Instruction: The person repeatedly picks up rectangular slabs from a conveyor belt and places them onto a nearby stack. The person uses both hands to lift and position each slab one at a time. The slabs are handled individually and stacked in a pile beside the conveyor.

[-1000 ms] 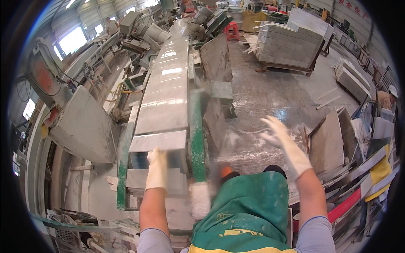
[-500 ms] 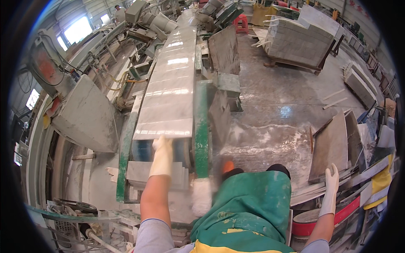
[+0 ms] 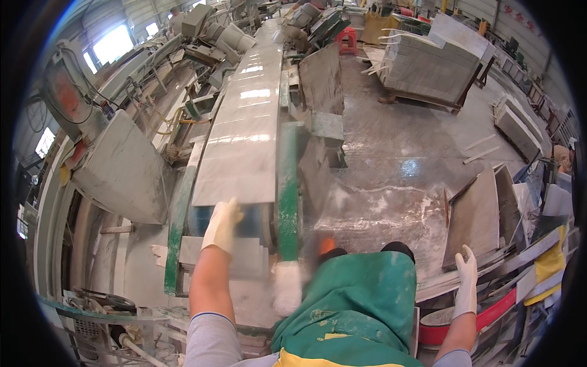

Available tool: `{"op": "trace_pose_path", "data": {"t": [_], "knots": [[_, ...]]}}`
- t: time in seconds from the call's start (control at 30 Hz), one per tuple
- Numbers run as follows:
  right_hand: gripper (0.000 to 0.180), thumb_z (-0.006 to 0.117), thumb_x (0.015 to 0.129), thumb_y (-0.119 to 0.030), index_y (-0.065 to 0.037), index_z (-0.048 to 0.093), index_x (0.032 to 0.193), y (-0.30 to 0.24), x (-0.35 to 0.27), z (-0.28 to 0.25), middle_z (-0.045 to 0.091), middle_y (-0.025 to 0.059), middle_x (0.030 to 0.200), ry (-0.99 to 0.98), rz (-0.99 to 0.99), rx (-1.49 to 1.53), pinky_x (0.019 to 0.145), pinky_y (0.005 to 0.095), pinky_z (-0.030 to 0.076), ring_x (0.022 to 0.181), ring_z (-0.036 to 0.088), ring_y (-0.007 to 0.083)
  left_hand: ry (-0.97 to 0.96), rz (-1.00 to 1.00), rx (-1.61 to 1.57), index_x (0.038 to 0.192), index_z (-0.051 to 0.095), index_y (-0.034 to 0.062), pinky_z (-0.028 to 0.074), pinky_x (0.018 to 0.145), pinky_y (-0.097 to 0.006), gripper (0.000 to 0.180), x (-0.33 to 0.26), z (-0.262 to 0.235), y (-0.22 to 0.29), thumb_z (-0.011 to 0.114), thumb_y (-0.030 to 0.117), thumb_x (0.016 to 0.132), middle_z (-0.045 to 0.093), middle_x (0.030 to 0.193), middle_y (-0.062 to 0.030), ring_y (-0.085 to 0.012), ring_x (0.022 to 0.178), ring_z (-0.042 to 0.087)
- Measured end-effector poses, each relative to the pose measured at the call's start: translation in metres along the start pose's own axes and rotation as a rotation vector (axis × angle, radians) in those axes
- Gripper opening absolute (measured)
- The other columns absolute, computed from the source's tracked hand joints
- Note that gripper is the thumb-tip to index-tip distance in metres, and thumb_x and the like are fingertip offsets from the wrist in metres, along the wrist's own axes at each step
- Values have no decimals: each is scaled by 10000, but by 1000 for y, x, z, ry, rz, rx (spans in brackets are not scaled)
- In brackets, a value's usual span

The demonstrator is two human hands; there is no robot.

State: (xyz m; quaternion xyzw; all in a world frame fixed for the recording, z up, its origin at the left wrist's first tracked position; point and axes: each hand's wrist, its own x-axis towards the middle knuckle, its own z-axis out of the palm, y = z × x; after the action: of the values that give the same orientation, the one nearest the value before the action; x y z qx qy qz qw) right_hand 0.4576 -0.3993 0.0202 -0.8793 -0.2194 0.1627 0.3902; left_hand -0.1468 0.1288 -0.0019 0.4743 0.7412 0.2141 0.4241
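A long pale stone slab (image 3: pixel 235 153), glossy on top, lies along the conveyor between two green side rails, the right one (image 3: pixel 287 202) being the nearer to me. At its near end is my left hand (image 3: pixel 223 225) in a cream glove. The fingertips are by the slab's front edge and hold nothing; the fingers look loosely apart, a little blurred. Under the hand shows the blue roller (image 3: pixel 244 221). My right hand (image 3: pixel 466 275), also gloved, hangs open at my right side with thumb and fingers apart, near a leaning stone panel (image 3: pixel 474 217).
Grey stone pieces (image 3: pixel 244 260) are stacked below the roller. Polishing machinery (image 3: pixel 229 37) flanks the far conveyor. At right are a crated stone stack (image 3: pixel 428 67), offcuts, a red curved band (image 3: pixel 498 312) and wet floor. A large stone block-like panel (image 3: pixel 125 171) stands at left.
My left hand has come slightly back and left from the slab's front edge. My right hand has moved a little left and down. The view has shifted slightly.
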Motion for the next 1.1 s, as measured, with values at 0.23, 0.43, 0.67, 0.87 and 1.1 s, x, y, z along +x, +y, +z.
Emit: {"op": "trace_pose_path", "data": {"t": [0.23, 0.43, 0.67, 0.87, 1.1], "knots": [[511, 651, 863, -187, 18, 591, 1327, 14, -15, -42, 613, 213, 1325, 211, -163, -362, 1105, 391, 394, 1269, 553, 333, -24, -77, -239, 1099, 634, -76, 597, 629, -383, 429, -25, -7, 12, 614, 332, 969, 712, 959, -189, -306, 751, 725], [415, 611, 927, -130, 21, 563, 1312, 100, -20, -132, 604, 212, 1265, 652, -349, -710, 1052, 431, 423, 1209, 556, 368, 57, -41, -62, 1170, 595, -29, 590, 615, -367, 419, -63, -6, 12, 583, 332, 956, 700, 934, -152, -255, 697, 716], [502, 471, 1043, -298, 8, 472, 1442, 179, -47, -196, 480, 233, 1478, 649, 303, -1044, 1162, 453, 319, 1377, 437, 375, 149, 502, 81, 1309, 613, 62, 476, 1023, -406, 467, -131, 38, 10, 538, 390, 986, 655, 1275, -190, -339, 1205, 613], [483, 410, 1068, -329, 3, 526, 1400, 194, -47, -182, 573, 195, 1399, 704, 203, -935, 1097, 431, 400, 1295, 530, 355, 65, 1010, 194, 1369, 545, 12, 486, 992, -371, 449, -155, 102, 42, 620, 169, 955, 682, 1183, -203, -336, 1112, 646], [418, 430, 1062, -282, 6, 568, 1332, 192, -45, -197, 632, 266, 1245, 870, 153, -790, 986, 461, 465, 1130, 598, 432, 150, 1134, 581, 1416, 494, 25, 377, 1139, -443, 558, -145, 131, 31, 653, 137, 894, 537, 1415, -203, -394, 1328, 475]]}}
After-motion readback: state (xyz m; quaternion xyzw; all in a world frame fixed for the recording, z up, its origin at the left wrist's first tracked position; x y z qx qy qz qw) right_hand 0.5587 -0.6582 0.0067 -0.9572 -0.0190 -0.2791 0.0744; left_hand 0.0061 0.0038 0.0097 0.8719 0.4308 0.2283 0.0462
